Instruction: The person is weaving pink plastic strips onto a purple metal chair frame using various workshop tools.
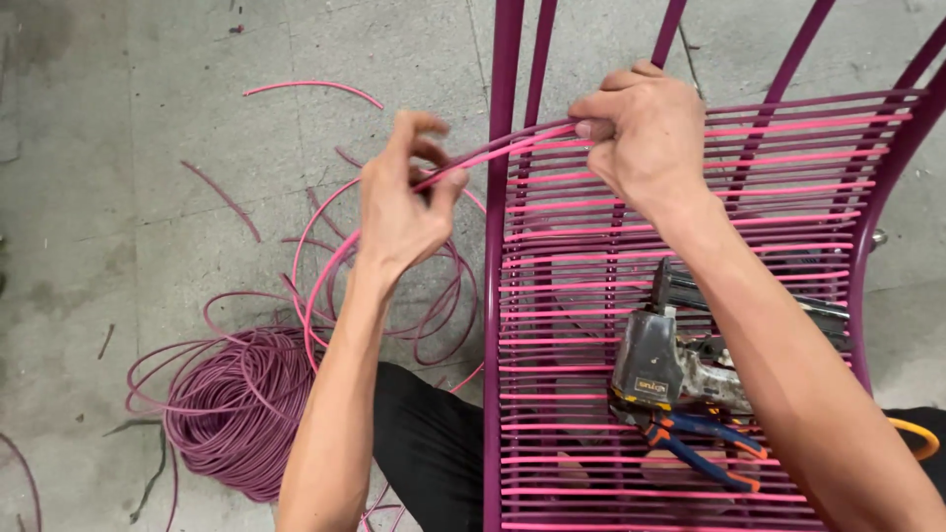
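Nearest us on the chair frame (pixel 498 325), a pair of pliers (pixel 695 440) and a worn staple gun (pixel 662 366) lie on the woven cords, probably parked there to stay within reach. Left of the frame, on the concrete floor (pixel 118 148), we see a coil of purple cord (pixel 232 409) with loose loops trailing toward the frame. Higher up, our left hand (pixel 399 202) pinches the pink cord (pixel 493 150) between thumb and curled fingers just left of the frame's side bar, seemingly to keep it taut. Farthest, our right hand (pixel 645 133) is closed on the same cord over the frame's upper rows, pressing it against the weave.
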